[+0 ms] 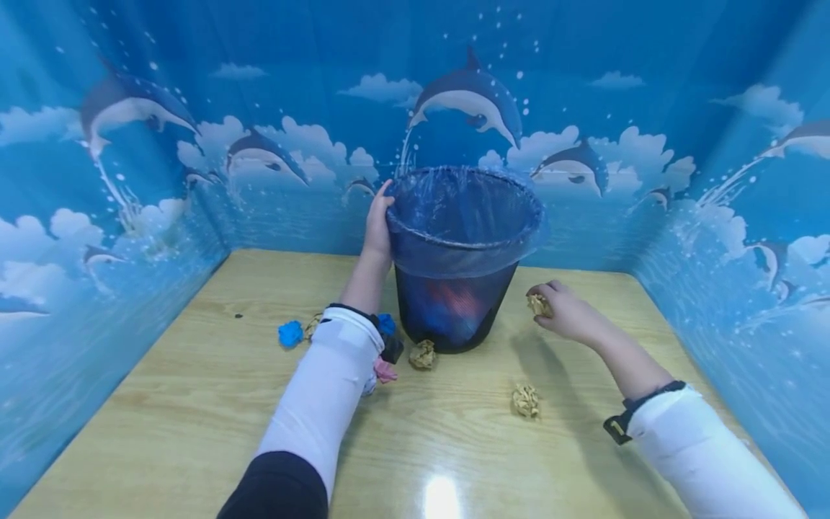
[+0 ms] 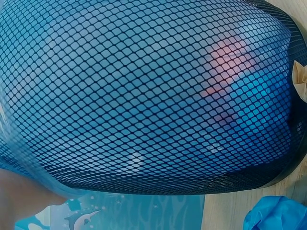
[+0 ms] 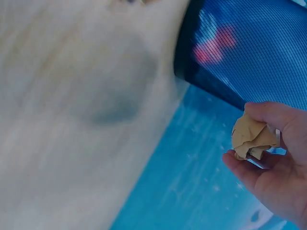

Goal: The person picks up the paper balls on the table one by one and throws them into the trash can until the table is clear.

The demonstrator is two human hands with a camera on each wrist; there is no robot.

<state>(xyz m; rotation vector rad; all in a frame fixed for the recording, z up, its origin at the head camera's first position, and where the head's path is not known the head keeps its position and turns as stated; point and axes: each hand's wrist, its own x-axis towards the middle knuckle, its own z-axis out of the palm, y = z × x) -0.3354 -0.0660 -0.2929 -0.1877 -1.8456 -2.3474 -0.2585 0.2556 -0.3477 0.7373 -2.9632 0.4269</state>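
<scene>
A black mesh wastebasket [image 1: 454,303] with a blue plastic liner folded over its rim stands on the table. At the left side of that rim, my left hand [image 1: 378,223] grips the basket, its fingertips partly hidden. Red and blue shapes show through the mesh [image 2: 240,86]. To the right of the basket, my right hand [image 1: 570,313] holds a crumpled brown paper ball [image 3: 252,136] between thumb and fingers, above the tabletop. One brown paper ball [image 1: 423,355] lies against the basket's base, and another [image 1: 526,401] lies nearer the front right.
Left of the basket lie a blue crumpled ball [image 1: 290,334] and a brown one, partly behind my left forearm. Pink [image 1: 385,370], black [image 1: 392,350] and blue pieces sit beside that arm. Dolphin-printed curtains [image 1: 292,108] enclose the wooden table [image 1: 175,404] at the back and sides.
</scene>
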